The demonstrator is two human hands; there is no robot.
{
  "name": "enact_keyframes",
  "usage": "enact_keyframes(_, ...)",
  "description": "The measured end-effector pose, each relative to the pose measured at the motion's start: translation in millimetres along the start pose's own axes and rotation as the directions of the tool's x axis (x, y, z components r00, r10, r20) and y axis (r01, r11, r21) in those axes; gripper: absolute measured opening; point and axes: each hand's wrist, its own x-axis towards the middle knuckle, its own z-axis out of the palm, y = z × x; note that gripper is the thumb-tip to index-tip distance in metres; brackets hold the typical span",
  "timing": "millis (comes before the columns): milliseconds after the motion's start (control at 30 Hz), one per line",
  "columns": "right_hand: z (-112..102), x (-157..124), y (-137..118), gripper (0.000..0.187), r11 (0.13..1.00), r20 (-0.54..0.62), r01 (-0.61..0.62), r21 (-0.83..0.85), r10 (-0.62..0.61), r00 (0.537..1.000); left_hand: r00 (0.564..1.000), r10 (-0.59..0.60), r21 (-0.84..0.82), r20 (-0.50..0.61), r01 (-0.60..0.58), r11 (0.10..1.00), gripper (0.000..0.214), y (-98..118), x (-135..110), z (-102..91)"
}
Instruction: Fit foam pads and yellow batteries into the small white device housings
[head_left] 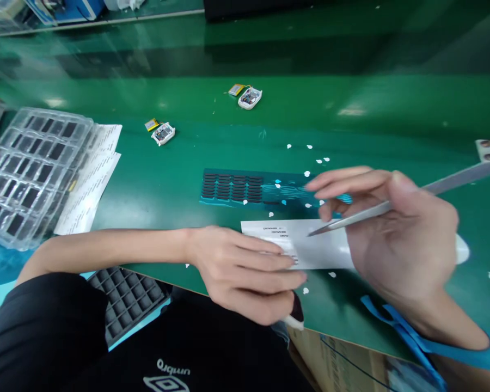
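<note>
My left hand [249, 272] lies over the left part of a white label strip [326, 245], its fingers partly covering the small printed labels. Between the thumb and fingers of that hand is a small white piece with a dark face [297, 311], mostly hidden. My right hand [404, 234] is closed around metal tweezers [367, 213], whose tip points down-left at the strip, close to the printed labels. Just beyond the strip lies a blue film sheet [232, 188] with rows of thin black strips on it.
Two opened white devices [250, 98] [163, 133] with yellow batteries lie farther back. Small white stickers [307, 174] are scattered about. A clear compartment tray [36, 169] stands on printed sheets [90, 185] at left. A blue strap [453, 351] circles my right wrist. A dark grid tray [128, 299] sits below the table edge.
</note>
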Motion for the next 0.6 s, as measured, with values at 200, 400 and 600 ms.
enact_keyframes(200,-11,13,9,0.045,0.992,0.012,-0.12,-0.037,0.12,0.993,0.997,-0.058,0.032,0.046,0.056,0.998,0.023,2,-1,-2.2)
enact_keyframes(400,-4,4,8,0.033,0.972,0.152,-0.146,-0.186,0.175,0.973,0.926,-0.306,-0.019,0.22,0.317,0.948,0.018,0,-18,-9.8)
enact_keyframes(600,-9,7,10,0.047,0.957,0.106,-0.164,-0.241,0.194,0.975,0.946,-0.298,0.158,0.125,0.277,0.948,0.028,-2,-12,-10.3)
